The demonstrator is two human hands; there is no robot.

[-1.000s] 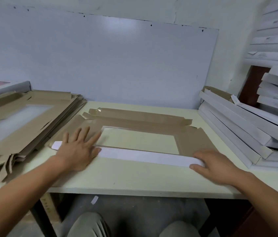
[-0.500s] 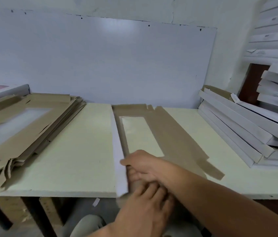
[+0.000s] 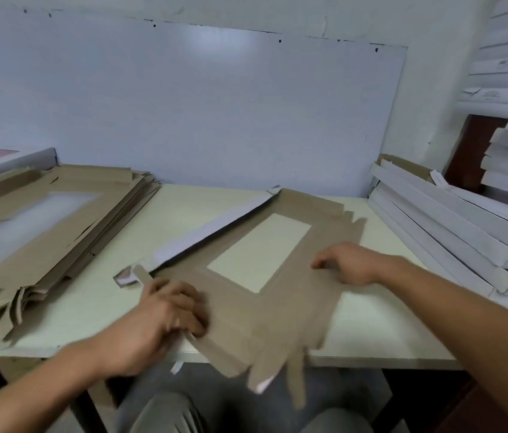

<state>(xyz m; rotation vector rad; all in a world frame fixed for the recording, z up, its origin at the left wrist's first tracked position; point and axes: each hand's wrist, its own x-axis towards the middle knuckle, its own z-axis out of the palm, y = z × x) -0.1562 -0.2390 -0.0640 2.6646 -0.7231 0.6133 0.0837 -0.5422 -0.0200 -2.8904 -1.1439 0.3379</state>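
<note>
Kraft-brown flat blanks (image 3: 28,220) are lying stacked at the table's (image 3: 84,310) left end. Beside them the left hand (image 3: 165,314) is gripping the near left edge of the windowed box blank (image 3: 277,310), fingers curled over it. That blank is lying slantwise mid-table, its near end hanging over the front edge. One long white flap (image 3: 215,229) is standing raised and the other flaps are lying flat, so folding looks barely begun. The right hand (image 3: 349,264) is pressing bent fingertips onto the blank's right margin, grasping nothing. White boxes (image 3: 449,232) are lying piled at right.
</note>
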